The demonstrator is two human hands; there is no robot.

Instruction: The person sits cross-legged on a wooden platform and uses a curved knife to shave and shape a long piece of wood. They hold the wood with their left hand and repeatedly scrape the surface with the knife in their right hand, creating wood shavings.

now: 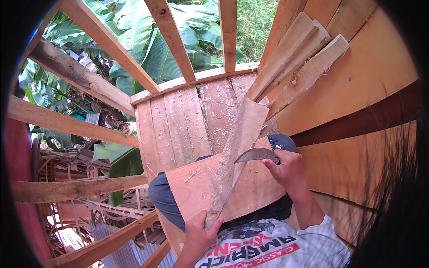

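My left hand (199, 232) is closed around the narrow near end of a long, rough-sided wood strip (229, 167). The strip slants up and away across a flat wooden board (190, 181) lying over my lap. In my right hand (288, 169) is a knife with a dark, curved, sickle-like blade (254, 155). Its blade points left and overlaps the strip's right edge; whether it is cutting into the wood I cannot tell. The knife's handle is mostly hidden by my fingers. A few pale shavings (190, 176) lie on the board.
Several rough wood pieces (308, 67) lean against the plank wall (357, 107) at the right. Shavings litter the plank floor (178, 120) ahead. Wooden railing bars (107, 42) run along the front and left, with banana leaves (149, 49) and corrugated sheets (116, 243) beyond.
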